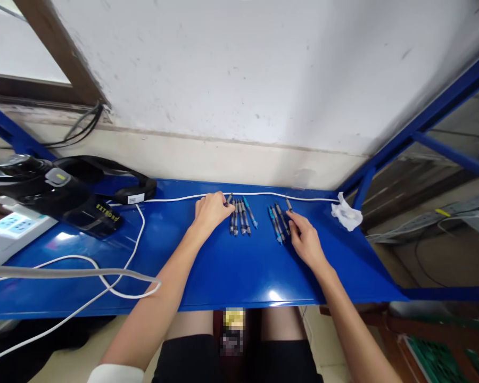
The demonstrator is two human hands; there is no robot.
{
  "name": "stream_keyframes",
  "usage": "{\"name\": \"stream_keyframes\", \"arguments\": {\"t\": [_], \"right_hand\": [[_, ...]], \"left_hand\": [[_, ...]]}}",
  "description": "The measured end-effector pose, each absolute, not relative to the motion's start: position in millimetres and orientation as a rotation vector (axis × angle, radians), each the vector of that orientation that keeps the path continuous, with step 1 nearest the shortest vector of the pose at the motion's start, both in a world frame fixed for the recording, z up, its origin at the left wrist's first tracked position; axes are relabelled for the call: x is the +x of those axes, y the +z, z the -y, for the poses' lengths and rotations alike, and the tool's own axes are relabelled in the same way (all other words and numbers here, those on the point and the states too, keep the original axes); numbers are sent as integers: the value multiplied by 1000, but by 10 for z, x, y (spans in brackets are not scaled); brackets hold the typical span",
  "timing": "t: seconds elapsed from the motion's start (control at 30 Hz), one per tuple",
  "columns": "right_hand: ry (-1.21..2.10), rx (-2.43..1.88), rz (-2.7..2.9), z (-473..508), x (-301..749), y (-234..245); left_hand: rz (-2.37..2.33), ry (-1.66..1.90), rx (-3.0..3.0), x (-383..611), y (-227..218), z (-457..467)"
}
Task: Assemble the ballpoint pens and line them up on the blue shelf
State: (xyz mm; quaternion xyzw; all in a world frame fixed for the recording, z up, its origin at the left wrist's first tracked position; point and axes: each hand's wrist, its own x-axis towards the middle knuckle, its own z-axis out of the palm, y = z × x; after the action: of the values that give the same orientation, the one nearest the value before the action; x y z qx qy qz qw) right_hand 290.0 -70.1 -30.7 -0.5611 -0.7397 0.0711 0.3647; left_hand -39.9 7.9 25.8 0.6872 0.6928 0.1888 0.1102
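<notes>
On a blue metal shelf [231,271] lie two small groups of pens. My left hand [211,210] rests with fingers curled, its fingertips pinching the top end of the leftmost pen in the left group of pens [241,215]. My right hand [303,239] lies beside the right group of pens [278,221], its fingertips closed on the rightmost grey pen [289,206]. The pens are grey and blue, lying side by side and pointing away from me.
A white cable [263,194] runs along the shelf's back edge and loops at the left. Black devices [64,197] and a white power strip [11,226] sit at the far left. A crumpled white tissue [346,214] lies at the right, by the blue frame post [363,186].
</notes>
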Motion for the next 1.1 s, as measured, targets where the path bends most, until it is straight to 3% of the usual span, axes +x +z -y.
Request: {"name": "stream_keyframes", "arguments": {"t": [0.3, 0.57, 0.9, 1.1], "right_hand": [[179, -1441, 2008, 806, 2819, -308], [267, -1456, 1910, 862, 2823, -241], [198, -1403, 1850, 900, 2773, -157], [75, -1284, 1883, 819, 2571, 18]], "left_hand": [[-1607, 1119, 2008, -318, 190, -108], [-1036, 1705, 2367, -47, 183, 117], [-844, 1708, 2538, 2, 154, 144], [-771, 1656, 2258, 89, 114, 217]]}}
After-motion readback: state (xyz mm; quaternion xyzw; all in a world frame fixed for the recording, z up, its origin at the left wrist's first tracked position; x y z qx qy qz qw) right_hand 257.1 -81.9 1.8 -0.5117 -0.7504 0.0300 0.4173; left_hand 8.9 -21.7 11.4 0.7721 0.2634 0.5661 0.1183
